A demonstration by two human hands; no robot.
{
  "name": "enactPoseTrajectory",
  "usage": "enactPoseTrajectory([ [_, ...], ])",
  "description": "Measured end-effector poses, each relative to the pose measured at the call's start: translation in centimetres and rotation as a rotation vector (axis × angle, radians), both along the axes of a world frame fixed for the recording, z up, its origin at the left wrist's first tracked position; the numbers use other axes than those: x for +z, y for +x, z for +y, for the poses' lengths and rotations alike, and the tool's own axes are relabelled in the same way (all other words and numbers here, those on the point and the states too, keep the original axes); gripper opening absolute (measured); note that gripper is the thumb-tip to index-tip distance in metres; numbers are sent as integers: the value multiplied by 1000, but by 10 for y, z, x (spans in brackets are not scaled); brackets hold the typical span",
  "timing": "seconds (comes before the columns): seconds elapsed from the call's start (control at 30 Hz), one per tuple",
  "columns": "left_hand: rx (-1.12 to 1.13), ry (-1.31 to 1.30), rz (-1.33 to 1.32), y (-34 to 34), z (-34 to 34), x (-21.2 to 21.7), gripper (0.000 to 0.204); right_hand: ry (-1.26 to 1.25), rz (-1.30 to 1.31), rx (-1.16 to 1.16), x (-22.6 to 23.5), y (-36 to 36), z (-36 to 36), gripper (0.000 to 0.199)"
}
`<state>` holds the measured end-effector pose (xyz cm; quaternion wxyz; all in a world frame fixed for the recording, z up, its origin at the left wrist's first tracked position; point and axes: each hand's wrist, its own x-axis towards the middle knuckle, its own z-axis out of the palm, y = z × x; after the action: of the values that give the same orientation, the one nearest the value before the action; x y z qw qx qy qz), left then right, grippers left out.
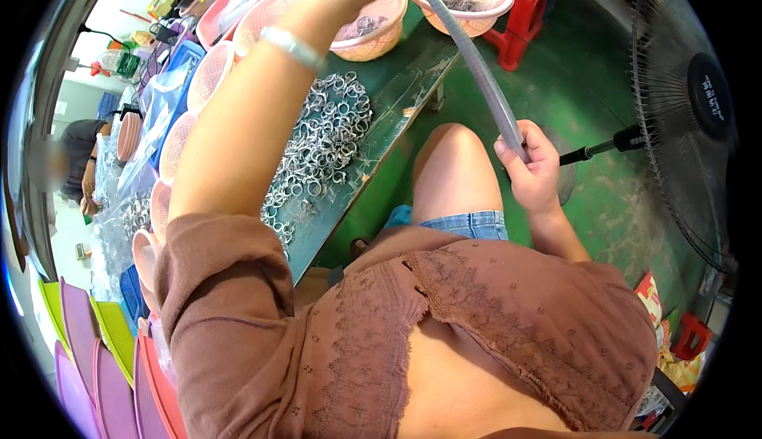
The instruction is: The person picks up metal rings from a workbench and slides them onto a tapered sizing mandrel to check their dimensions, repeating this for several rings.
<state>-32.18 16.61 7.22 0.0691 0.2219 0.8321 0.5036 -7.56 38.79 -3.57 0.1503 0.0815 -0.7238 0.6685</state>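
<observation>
Overhead, gray strip (476,62) in right hand (530,171) (fisted).

Green surface (413,74) runs up the frame. A heap of metal ring clamps (321,149) lies spread on it. A row of pink baskets (208,74) lines its far left side. Red stool (520,14) stands on the green floor (587,66) beyond. Black pedestal fan (690,113) at right. Stacked plastic trays (95,360), green, purple and red, at lower left.
</observation>
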Motion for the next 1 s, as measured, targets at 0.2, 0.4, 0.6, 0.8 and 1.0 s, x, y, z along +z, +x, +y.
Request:
enactPoseTrajectory([
  [0.2, 69, -448, 25, 136, -64, -14, 21, 61, 64, 75, 1, -7, -12, 7],
  [0.4, -41, -832, 488, 198, -96, -40, 33, 113, 47, 152, -1, -9, -29, 8],
  [0.6, 121, -852, 505, 193, -104, -38, 20, 109, 50, 182, -3, -6, -43, 10],
  [0.8, 43, -760, 614, 153, -78, -66, 10, 132, 67, 178, 0, -5, -44, 11],
  [1.0, 94, -556, 422, 146, -92, -72, 9, 173, 14, 152, 3, -3, -40, 10],
])
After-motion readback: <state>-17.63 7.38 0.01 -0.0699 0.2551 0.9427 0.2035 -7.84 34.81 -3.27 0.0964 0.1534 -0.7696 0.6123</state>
